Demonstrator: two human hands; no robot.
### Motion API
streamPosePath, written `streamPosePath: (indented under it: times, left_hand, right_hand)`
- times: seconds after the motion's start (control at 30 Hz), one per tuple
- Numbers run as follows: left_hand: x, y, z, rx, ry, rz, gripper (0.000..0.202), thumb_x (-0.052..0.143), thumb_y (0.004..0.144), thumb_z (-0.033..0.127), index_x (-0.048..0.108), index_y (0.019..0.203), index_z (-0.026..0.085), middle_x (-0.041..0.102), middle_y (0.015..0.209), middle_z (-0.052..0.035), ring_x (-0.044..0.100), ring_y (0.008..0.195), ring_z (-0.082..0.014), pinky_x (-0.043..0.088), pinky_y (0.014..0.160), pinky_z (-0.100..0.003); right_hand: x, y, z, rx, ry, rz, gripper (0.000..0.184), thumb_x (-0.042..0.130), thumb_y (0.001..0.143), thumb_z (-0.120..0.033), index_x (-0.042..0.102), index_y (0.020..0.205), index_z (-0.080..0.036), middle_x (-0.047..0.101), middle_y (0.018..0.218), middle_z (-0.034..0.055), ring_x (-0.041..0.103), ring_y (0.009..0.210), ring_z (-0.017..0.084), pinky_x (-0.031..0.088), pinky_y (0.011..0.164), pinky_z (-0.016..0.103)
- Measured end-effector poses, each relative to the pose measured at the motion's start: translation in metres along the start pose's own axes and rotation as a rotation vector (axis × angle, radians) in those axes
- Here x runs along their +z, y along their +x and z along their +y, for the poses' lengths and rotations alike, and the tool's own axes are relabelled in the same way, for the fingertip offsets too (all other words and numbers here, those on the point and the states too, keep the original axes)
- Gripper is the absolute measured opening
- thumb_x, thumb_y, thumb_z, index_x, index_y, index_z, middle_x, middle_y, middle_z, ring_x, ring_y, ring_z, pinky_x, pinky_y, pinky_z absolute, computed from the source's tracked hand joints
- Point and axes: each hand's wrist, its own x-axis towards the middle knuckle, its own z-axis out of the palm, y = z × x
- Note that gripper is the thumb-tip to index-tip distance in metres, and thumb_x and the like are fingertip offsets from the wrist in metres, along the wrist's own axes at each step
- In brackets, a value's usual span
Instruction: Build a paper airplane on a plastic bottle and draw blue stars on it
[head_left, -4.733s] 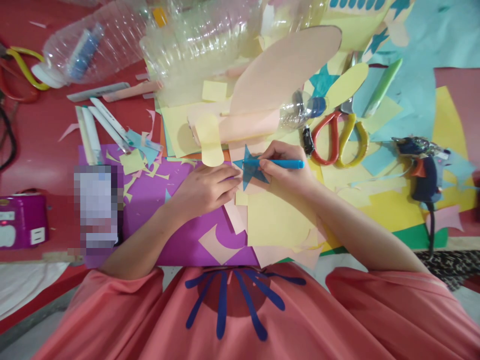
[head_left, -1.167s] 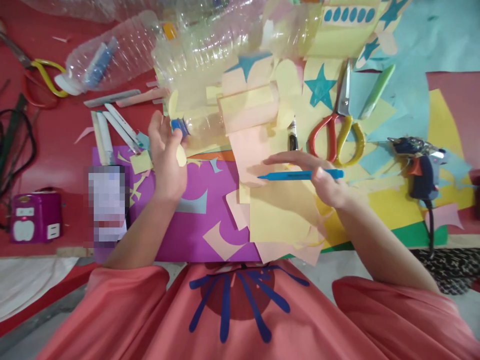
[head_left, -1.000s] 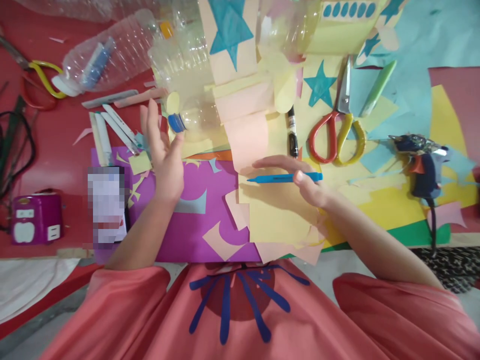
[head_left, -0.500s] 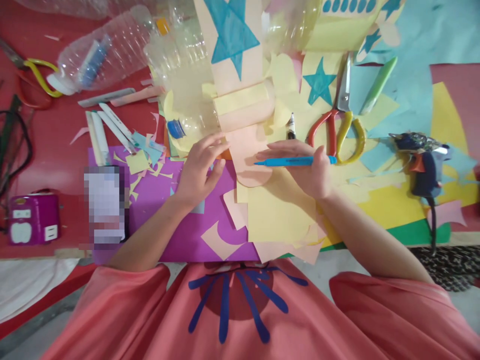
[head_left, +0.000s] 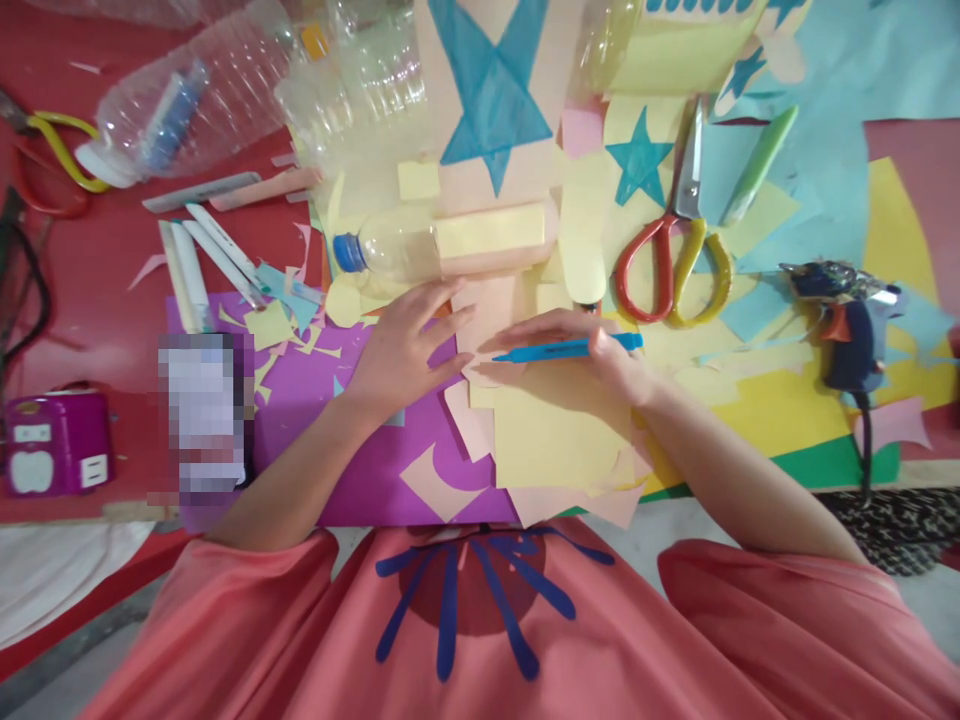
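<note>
My left hand (head_left: 405, 350) lies open, fingers spread flat on the peach paper flap (head_left: 491, 305) of a craft built on a clear plastic bottle (head_left: 397, 245) with a blue cap. My right hand (head_left: 592, 355) rests beside it and holds a blue marker (head_left: 570, 349) under the thumb, the other fingers stretched over the same flap. The bottle lies sideways, wrapped in yellow paper (head_left: 491, 230). A tall peach panel with a big blue star (head_left: 491, 90) stands behind it. Yellow paper sheets (head_left: 555, 440) lie under my right wrist on a purple sheet (head_left: 337, 440).
Red-and-yellow scissors (head_left: 675, 260) and a small blue star (head_left: 639, 158) lie at the right, a glue gun (head_left: 844, 330) further right. Empty bottles (head_left: 187, 100) and glue sticks (head_left: 199, 255) sit at the left, with a purple power strip (head_left: 52, 455) near the table's edge.
The bottle craft has been turned round and laid down with its cap to the left and the starred panel raised behind. My left hand let go of the cap and came down onto the flap.
</note>
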Motion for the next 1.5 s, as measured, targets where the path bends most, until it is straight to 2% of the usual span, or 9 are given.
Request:
streamPosePath:
  times: [0.1, 0.27, 0.4, 0.53, 0.7, 0.83, 1.03, 1.3, 1.5]
  left_hand:
    - [0.002, -0.002, 0.0, 0.021, 0.027, 0.008, 0.046, 0.054, 0.095, 0.051, 0.055, 0.135, 0.029, 0.055, 0.144, -0.0108, 0.054, 0.131, -0.0296, 0.049, 0.106, -0.048]
    - [0.0, -0.003, 0.005, -0.112, 0.003, -0.075, 0.048, 0.057, 0.093, 0.051, 0.055, 0.136, 0.03, 0.053, 0.148, -0.0077, 0.048, 0.138, -0.031, 0.044, 0.112, -0.05]
    - [-0.001, -0.001, 0.009, -0.168, 0.01, -0.126, 0.057, 0.061, 0.09, 0.051, 0.049, 0.141, 0.028, 0.05, 0.15, -0.0084, 0.047, 0.139, -0.0308, 0.042, 0.113, -0.048]
    - [-0.001, 0.0, 0.011, -0.211, -0.003, -0.124, 0.069, 0.068, 0.086, 0.046, 0.042, 0.146, 0.025, 0.049, 0.151, -0.0101, 0.049, 0.136, -0.0311, 0.044, 0.111, -0.047]
    - [0.001, -0.001, 0.011, -0.255, -0.051, -0.088, 0.086, 0.077, 0.078, 0.034, 0.032, 0.151, 0.028, 0.05, 0.149, -0.009, 0.051, 0.135, -0.0309, 0.045, 0.11, -0.045]
    - [0.002, -0.001, 0.011, -0.237, -0.053, -0.067, 0.092, 0.078, 0.078, 0.036, 0.026, 0.153, 0.029, 0.051, 0.148, -0.01, 0.051, 0.134, -0.0321, 0.045, 0.109, -0.047]
    - [0.001, -0.002, 0.01, -0.227, -0.036, -0.058, 0.094, 0.079, 0.078, 0.036, 0.022, 0.153, 0.031, 0.053, 0.146, -0.0097, 0.054, 0.131, -0.0312, 0.047, 0.108, -0.046]
    - [0.007, -0.002, 0.009, -0.199, -0.008, -0.031, 0.091, 0.077, 0.08, 0.039, 0.023, 0.152, 0.028, 0.052, 0.147, -0.0116, 0.053, 0.132, -0.031, 0.047, 0.106, -0.045]
    - [0.003, -0.002, 0.012, -0.2, 0.002, -0.043, 0.091, 0.077, 0.08, 0.035, 0.022, 0.152, 0.027, 0.053, 0.146, -0.0116, 0.053, 0.133, -0.03, 0.046, 0.108, -0.043]
  right_hand:
    - [-0.002, -0.001, -0.001, -0.022, -0.06, 0.05, 0.063, 0.043, 0.087, -0.075, 0.071, 0.107, -0.022, 0.074, 0.107, 0.0081, 0.071, 0.096, 0.021, 0.055, 0.089, 0.038]
    - [-0.002, 0.0, -0.003, -0.111, -0.067, 0.196, 0.058, 0.043, 0.09, -0.069, 0.072, 0.094, -0.019, 0.067, 0.072, 0.0022, 0.061, 0.06, 0.013, 0.051, 0.059, 0.028]
    - [0.005, 0.007, -0.009, -0.084, -0.199, 0.223, 0.042, 0.056, 0.089, -0.057, 0.074, 0.096, -0.019, 0.074, 0.091, 0.0055, 0.068, 0.074, 0.015, 0.057, 0.07, 0.031]
    - [0.018, 0.02, -0.008, -0.055, -0.305, 0.296, 0.028, 0.068, 0.083, -0.048, 0.071, 0.09, -0.022, 0.074, 0.091, 0.0037, 0.07, 0.085, 0.017, 0.057, 0.079, 0.033]
    - [0.029, 0.039, 0.002, -0.027, -0.191, 0.309, 0.021, 0.064, 0.085, -0.042, 0.064, 0.088, -0.022, 0.072, 0.091, 0.0044, 0.069, 0.088, 0.019, 0.057, 0.081, 0.037]
    - [0.028, 0.048, 0.0, -0.028, -0.15, 0.257, 0.018, 0.063, 0.084, -0.04, 0.064, 0.085, -0.022, 0.071, 0.091, 0.0053, 0.069, 0.09, 0.021, 0.057, 0.085, 0.041]
    - [0.027, 0.051, -0.003, 0.02, -0.199, 0.225, 0.028, 0.067, 0.079, -0.048, 0.064, 0.083, -0.021, 0.071, 0.084, 0.0039, 0.067, 0.08, 0.02, 0.057, 0.075, 0.039]
    - [0.029, 0.05, 0.003, -0.011, -0.205, 0.21, 0.016, 0.064, 0.081, -0.034, 0.066, 0.084, -0.018, 0.071, 0.081, 0.0024, 0.065, 0.077, 0.014, 0.054, 0.071, 0.03]
    - [0.03, 0.051, 0.0, -0.018, -0.233, 0.221, 0.016, 0.067, 0.08, -0.035, 0.069, 0.08, -0.019, 0.072, 0.08, 0.0026, 0.066, 0.077, 0.015, 0.055, 0.07, 0.029]
